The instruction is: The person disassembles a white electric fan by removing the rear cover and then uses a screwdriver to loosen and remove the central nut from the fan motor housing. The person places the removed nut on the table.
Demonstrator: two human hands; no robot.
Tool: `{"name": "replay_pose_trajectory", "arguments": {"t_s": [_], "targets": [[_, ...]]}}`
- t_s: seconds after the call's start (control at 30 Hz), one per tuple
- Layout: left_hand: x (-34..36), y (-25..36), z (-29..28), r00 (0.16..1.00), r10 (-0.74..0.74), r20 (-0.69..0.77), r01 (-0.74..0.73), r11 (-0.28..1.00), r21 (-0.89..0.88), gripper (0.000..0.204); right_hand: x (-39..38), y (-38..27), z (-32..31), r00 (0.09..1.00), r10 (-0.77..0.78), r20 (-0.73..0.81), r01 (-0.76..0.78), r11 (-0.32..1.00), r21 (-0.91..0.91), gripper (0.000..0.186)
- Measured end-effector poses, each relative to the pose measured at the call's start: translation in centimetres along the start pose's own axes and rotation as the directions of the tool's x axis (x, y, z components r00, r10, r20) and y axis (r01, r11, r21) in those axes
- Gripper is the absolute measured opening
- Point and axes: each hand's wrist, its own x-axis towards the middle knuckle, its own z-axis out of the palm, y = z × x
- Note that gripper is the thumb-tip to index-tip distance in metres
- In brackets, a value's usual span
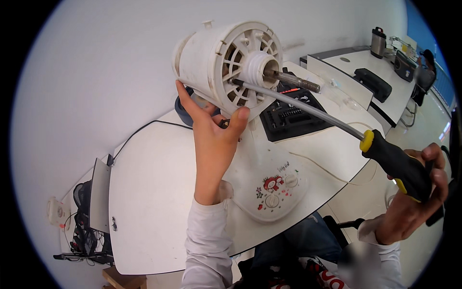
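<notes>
My left hand (214, 132) holds a white plastic fan motor housing (202, 60) up off the table, thumb and fingers gripping its lower side. Its round slotted grille faces right, and a metal shaft with a threaded end (305, 85) sticks out of the central collar. My right hand (409, 212) is closed round the black and yellow handle of a long screwdriver (332, 121). The screwdriver's tip meets the grille beside the collar; whether it sits on a screw there is too small to tell. Below lies a white fan base (252, 185) with two knobs and cartoon decals.
A black tool case (293, 113) with bits lies open behind the base. A roll of dark tape (183, 108) is partly hidden behind my left hand. A pale cord (322, 166) trails over the table's right edge. Further right, a desk bears a thermos (378, 43); a person (426, 72) sits beyond.
</notes>
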Motion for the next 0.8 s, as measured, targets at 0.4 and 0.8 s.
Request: {"name": "replay_pose_trajectory", "arguments": {"t_s": [0.4, 0.8], "targets": [[0.0, -0.3, -0.1, 0.997, 0.072, -0.019, -0.072, 0.997, 0.015, 0.109, 3.1, -3.3, 4.8, 0.845, 0.348, -0.407, -0.099, 0.849, 0.52, 0.082], [0.1, -0.5, 0.0, 0.998, 0.065, -0.012, -0.065, 0.998, -0.001, 0.111, -1.4, -1.1, 4.1, 0.911, 0.305, -0.279, 0.001, 0.673, 0.739, 0.058]]}}
